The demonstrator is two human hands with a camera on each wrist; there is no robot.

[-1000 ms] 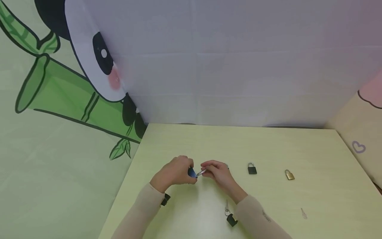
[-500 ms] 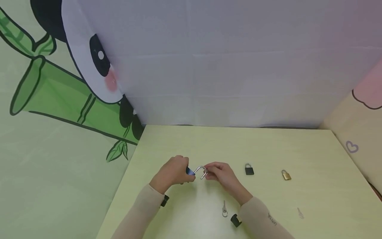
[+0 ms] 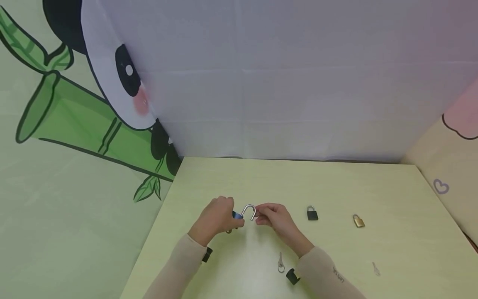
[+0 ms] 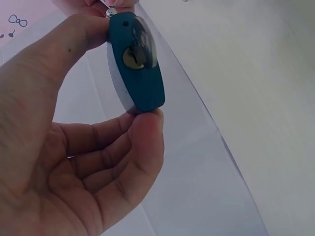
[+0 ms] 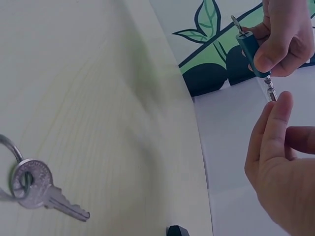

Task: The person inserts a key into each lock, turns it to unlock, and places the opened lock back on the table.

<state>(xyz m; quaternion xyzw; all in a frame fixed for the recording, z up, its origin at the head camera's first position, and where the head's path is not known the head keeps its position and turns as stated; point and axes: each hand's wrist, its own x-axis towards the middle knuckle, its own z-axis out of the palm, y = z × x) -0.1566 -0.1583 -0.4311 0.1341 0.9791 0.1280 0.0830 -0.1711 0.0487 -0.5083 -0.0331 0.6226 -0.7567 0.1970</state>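
Note:
Over the left half of the table, my left hand (image 3: pixel 214 218) holds a blue padlock (image 3: pixel 237 215) by its body, thumb on one edge and fingertips on the other. Its silver shackle (image 3: pixel 249 206) stands sprung out as an open hook, pointing to the right. My right hand (image 3: pixel 275 216) has its fingertips at the outer curve of the shackle. In the left wrist view, a key (image 4: pixel 142 46) sits in the brass keyhole of the padlock's underside. The right wrist view shows a ring (image 5: pixel 236 22) hanging at that end.
A black padlock (image 3: pixel 312 213) and a brass padlock (image 3: pixel 359 221) lie to the right. Nearer are a key on a ring (image 3: pixel 281 262), another black padlock (image 3: pixel 292 276) by the right sleeve, and a loose key (image 3: pixel 376 269). Another black padlock (image 3: pixel 207 254) shows beside the left sleeve.
The right hand has shifted right along the shackle, which now shows as an open hook. The near black padlock has slid slightly away from the ringed key.

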